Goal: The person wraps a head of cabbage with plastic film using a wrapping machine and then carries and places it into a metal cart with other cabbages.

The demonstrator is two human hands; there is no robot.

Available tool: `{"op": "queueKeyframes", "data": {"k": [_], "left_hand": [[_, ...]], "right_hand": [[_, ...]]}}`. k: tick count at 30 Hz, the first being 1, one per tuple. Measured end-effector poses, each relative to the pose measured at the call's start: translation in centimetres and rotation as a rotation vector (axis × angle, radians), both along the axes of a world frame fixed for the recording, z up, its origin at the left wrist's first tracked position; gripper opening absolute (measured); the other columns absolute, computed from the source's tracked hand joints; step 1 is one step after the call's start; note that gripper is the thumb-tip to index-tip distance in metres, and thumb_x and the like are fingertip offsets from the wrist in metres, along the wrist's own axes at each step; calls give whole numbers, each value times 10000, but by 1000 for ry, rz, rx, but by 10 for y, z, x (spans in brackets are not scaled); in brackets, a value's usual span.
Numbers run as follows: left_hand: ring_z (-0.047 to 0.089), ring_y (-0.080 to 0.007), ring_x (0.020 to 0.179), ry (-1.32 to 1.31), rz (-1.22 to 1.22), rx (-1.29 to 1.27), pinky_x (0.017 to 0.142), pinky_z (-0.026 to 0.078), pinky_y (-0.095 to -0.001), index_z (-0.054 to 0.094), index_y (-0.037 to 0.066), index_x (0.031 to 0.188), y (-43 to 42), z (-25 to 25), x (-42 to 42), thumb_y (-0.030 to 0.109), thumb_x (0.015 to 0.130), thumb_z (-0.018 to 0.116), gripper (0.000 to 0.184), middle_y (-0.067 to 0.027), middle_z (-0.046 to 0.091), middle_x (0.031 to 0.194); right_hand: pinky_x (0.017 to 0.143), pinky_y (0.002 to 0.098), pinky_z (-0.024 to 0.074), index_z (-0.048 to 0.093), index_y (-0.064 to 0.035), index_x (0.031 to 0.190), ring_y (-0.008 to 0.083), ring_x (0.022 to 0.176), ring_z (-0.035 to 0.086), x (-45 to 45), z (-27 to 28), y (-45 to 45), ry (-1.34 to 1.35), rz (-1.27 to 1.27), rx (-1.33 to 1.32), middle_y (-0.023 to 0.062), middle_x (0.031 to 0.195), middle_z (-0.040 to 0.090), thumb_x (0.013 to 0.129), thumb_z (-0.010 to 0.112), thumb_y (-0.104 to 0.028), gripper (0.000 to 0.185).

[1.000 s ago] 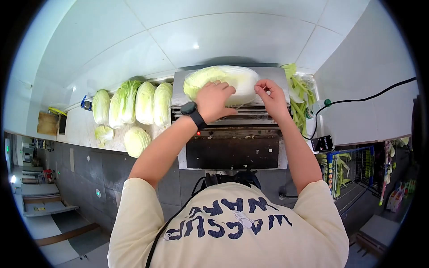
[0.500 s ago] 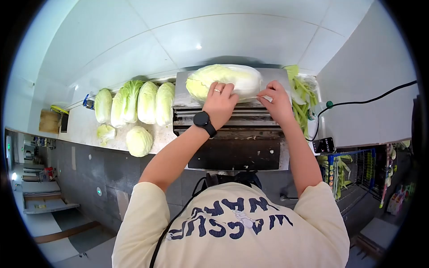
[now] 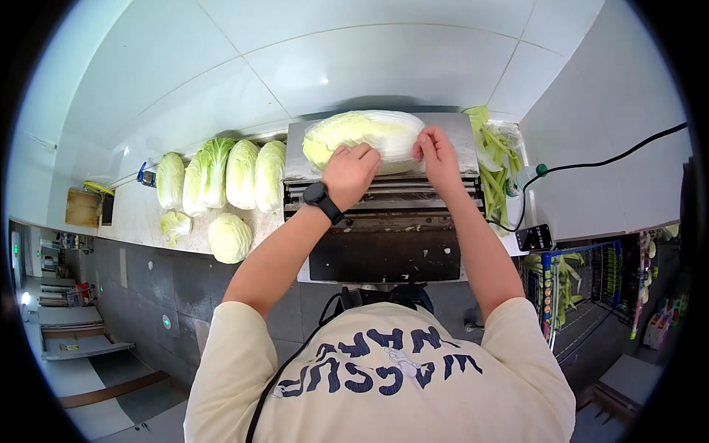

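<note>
A large napa cabbage [image 3: 391, 133], pale green at its left end and white at its right, lies sideways on a metal plate [image 3: 297, 151], with glossy clear plastic film [image 3: 397, 167] along its near side. My left hand [image 3: 352, 176] presses against the cabbage's near left side, fingers curled together at the film. At the white end, my right hand [image 3: 437, 153] pinches with thumb and fingers; the film there is thin and hard to see. Below the plate is a wrapping machine with metal rollers [image 3: 384, 190] and a dark front panel [image 3: 384, 255].
Several napa cabbages [image 3: 241, 174] stand in a row on the left counter, with a round cabbage piece [image 3: 230, 238] and a loose leaf [image 3: 176, 227] before them. Trimmed leaves [image 3: 498, 159] lie at right. A phone [image 3: 534, 238], black cable [image 3: 591, 168] and shopping cart [image 3: 583, 284] are nearby.
My right hand has moved left and up, closer against the cabbage's white end. My left hand has shifted slightly left and down. The strip of film stretched between them no longer shows.
</note>
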State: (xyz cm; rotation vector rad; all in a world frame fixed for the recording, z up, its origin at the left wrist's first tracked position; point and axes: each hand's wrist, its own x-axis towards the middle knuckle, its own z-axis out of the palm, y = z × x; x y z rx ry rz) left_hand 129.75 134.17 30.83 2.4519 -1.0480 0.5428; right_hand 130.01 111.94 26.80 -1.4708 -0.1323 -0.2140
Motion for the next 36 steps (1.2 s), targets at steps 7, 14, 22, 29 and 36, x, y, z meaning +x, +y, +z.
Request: {"op": "queueKeyframes", "data": {"k": [7, 14, 22, 29, 36], "left_hand": [[591, -327, 769, 9, 5, -51, 722, 450, -417, 586, 79, 897, -1, -3, 1, 134, 921, 636, 78, -92, 603, 855], [599, -319, 725, -67, -9, -29, 690, 449, -413, 549, 84, 920, 7, -11, 1, 128, 913, 642, 103, -90, 606, 796], [611, -306, 720, -21, -36, 44, 690, 458, -402, 540, 85, 924, 8, -2, 1, 135, 895, 669, 142, -84, 616, 807], [622, -274, 809, -106, 52, 254, 705, 470, -391, 575, 78, 904, 36, 6, -9, 137, 796, 752, 216, -67, 607, 934], [619, -266, 821, -225, 70, -5, 724, 504, -389, 597, 67, 891, 43, 6, -17, 55, 804, 733, 162, -54, 605, 914]], "right_hand": [[613, 315, 450, 637, -30, 999, 156, 655, 579, -16, 53, 4, 28, 252, -888, 82, 741, 651, 954, 691, -223, 206], [664, 356, 464, 689, -75, 981, 248, 734, 605, -1, 21, -3, -13, 173, -381, 68, 770, 614, 922, 708, -239, 175], [721, 381, 488, 634, -65, 980, 273, 829, 615, -4, 38, 10, -272, 270, -835, 78, 892, 621, 948, 646, -188, 128], [728, 354, 506, 584, -53, 967, 260, 778, 651, -1, 27, 12, -70, 216, -620, 81, 828, 681, 1003, 563, -156, 111], [723, 341, 506, 569, -47, 978, 238, 752, 662, -2, 31, 13, -47, 192, -654, 78, 796, 687, 1013, 560, -152, 112]]}}
